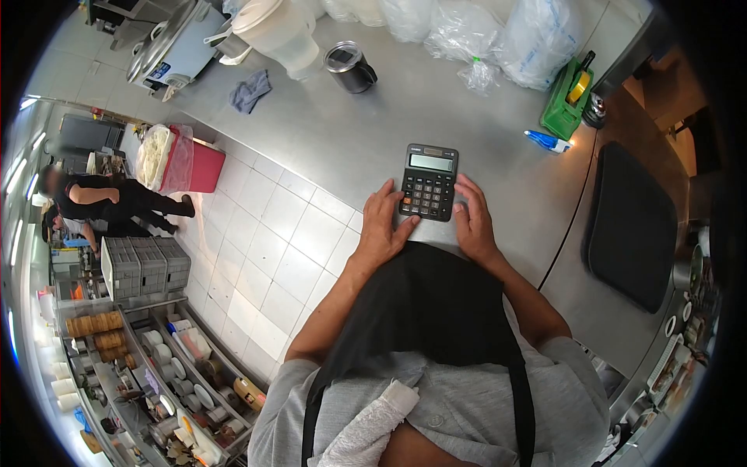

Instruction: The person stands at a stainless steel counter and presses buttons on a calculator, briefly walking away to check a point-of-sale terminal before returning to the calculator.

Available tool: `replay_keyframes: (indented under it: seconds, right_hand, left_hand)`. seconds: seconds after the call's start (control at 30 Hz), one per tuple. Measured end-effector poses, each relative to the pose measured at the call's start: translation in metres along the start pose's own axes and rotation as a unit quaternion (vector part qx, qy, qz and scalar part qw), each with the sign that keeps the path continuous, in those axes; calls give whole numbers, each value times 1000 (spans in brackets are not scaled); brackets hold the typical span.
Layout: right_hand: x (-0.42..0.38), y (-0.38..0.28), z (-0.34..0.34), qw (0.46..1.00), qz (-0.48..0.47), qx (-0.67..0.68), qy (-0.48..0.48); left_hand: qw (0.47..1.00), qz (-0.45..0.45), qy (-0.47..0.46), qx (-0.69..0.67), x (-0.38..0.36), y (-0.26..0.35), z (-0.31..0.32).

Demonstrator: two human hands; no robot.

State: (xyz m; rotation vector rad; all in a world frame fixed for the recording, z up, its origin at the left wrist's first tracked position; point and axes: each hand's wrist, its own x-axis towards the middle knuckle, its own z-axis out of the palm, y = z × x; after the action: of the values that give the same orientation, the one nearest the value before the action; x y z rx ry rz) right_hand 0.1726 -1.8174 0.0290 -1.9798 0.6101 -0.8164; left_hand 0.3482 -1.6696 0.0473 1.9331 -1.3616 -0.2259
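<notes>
Left hand point(379, 226): its fingers point(387, 194) are spread out and lie flat. The fingertips touch the calculator's left edge. It grips nothing.
Right hand point(473, 219): its fingers point(469, 189) lie flat too, loose and open. They rest against the calculator's right edge. It grips nothing.
Calculator point(429, 182): black, with a grey screen on top and rows of keys. It lies flat on the surface, between the two hands, near the edge by the person.
Surface point(373, 132): shiny grey metal.
Blue pen point(548, 141): at 2 o'clock from the calculator, well apart.
Green box point(569, 108): at 2 o'clock, past the pen, with a yellow roll inside.
Black mat point(632, 226): at 3 o'clock from the calculator.
Dark cup point(349, 68): at 11 o'clock, well apart, with a lid on.
Grey cloth point(250, 91): at 10 o'clock, farther off.
Plastic bags point(498, 35): at 12 o'clock, at the far end.
Other person point(109, 202): at 9 o'clock, far away on the tiled floor, in black.
</notes>
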Motion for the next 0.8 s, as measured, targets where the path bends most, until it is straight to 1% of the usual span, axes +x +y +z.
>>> replay_keyframes:
  seconds: [0.1, 0.2, 0.43, 0.53, 0.73, 0.8]
  right_hand:
    - [1, 0, -3, 1000, -22, -16, 11]
    - [-1, 3, 0, 997, 12, 80, 20]
    - [-2, 7, 2, 997, 0, 65, 28]
    - [-2, 9, 2, 998, 1, 54, 29]
    - [-2, 8, 2, 999, 0, 26, 26]
    - [-1, 7, 1, 999, 3, 29, 24]
  left_hand:
    - [1000, 6, -2, 8, 4, 2, 0]
    - [1000, 0, -12, 6, 8, 4, -1]
    - [1000, -8, -21, -1, 8, 3, -2]
    - [1000, 0, -10, -3, 5, 0, -1]
    - [999, -14, -1, -39, -2, -1, -2]
    - [1000, -5, 0, -28, 0, 0, -1]
